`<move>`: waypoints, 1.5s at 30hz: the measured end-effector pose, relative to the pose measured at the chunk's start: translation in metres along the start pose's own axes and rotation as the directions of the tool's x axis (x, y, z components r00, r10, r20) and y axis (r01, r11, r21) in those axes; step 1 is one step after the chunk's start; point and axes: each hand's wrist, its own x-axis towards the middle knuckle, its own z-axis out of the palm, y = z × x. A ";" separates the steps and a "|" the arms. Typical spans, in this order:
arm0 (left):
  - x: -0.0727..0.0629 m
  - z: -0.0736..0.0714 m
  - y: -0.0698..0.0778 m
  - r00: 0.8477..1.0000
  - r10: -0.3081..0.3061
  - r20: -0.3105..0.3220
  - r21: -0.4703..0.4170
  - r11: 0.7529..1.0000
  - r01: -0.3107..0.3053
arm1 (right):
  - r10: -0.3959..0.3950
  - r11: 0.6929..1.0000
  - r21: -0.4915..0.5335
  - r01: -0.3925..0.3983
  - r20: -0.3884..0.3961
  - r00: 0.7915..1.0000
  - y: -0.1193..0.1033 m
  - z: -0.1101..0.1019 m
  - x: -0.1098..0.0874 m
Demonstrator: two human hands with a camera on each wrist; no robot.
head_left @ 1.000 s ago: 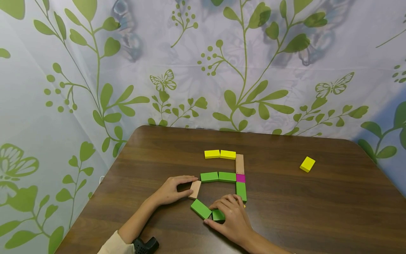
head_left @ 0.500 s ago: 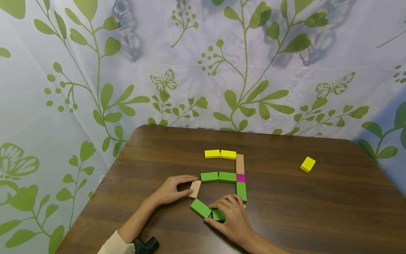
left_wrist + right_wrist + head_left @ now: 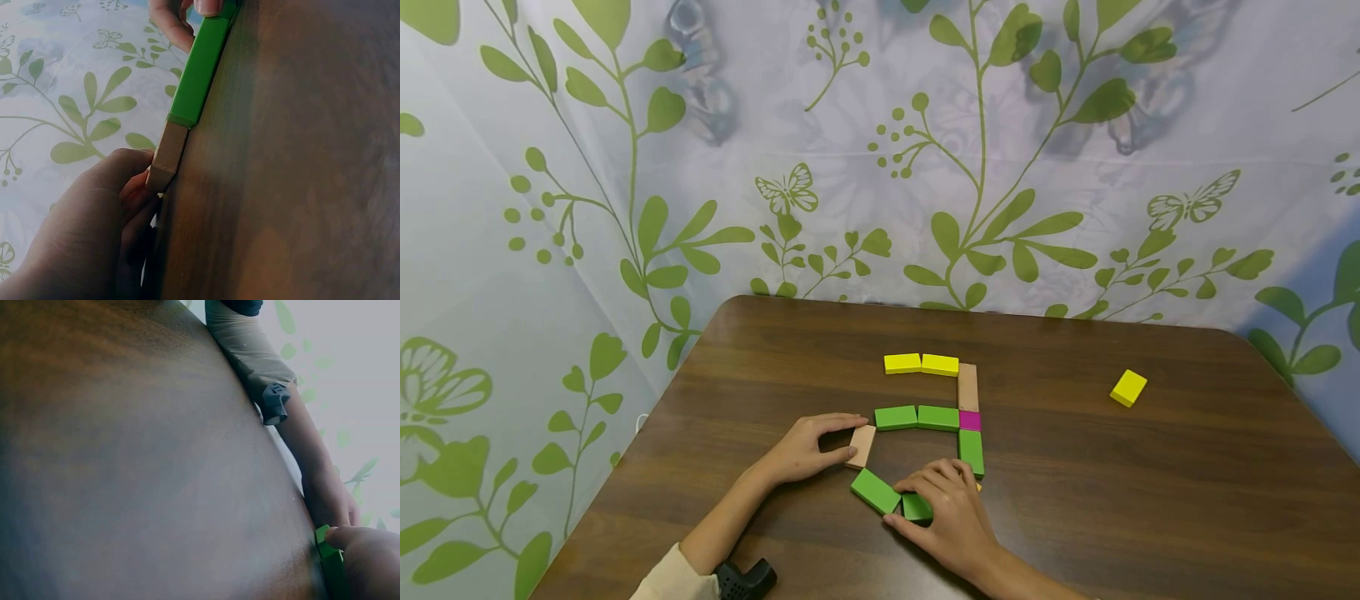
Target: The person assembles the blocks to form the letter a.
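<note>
My left hand (image 3: 801,452) holds a plain wooden block (image 3: 862,447), thumb on its left side and a finger at its far end; the left wrist view also has the fingers against this wooden block (image 3: 169,147). With thumb and fingers my right hand (image 3: 951,521) grips a green block (image 3: 917,507), partly hidden under it. Between the two lies a slanted green block (image 3: 876,492), touched by the right thumb's tip or nearly so. All lie flat on the brown table (image 3: 1075,500). A bit of orange (image 3: 978,487) peeks out beside the right hand.
Behind the hands, two green blocks (image 3: 896,418) run to a magenta block (image 3: 970,421), with a green block (image 3: 972,452) nearer and a wooden block (image 3: 967,387) farther. Two yellow blocks (image 3: 902,364) lie at the back. Another yellow block (image 3: 1128,388) sits alone at right.
</note>
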 end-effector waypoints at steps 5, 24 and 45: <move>0.001 0.000 0.001 1.000 -0.001 -0.002 -0.002 1.000 0.001 | -0.001 1.000 -0.003 0.001 0.000 1.000 0.000 0.000 0.000; 0.000 0.001 -0.001 1.000 0.000 -0.003 0.006 1.000 0.000 | 0.053 0.996 0.077 -0.042 -0.149 0.987 0.024 -0.029 0.009; 0.001 0.001 0.000 1.000 -0.010 0.000 -0.021 1.000 0.010 | 0.458 0.865 -0.010 -0.501 -0.391 0.798 0.226 -0.137 -0.014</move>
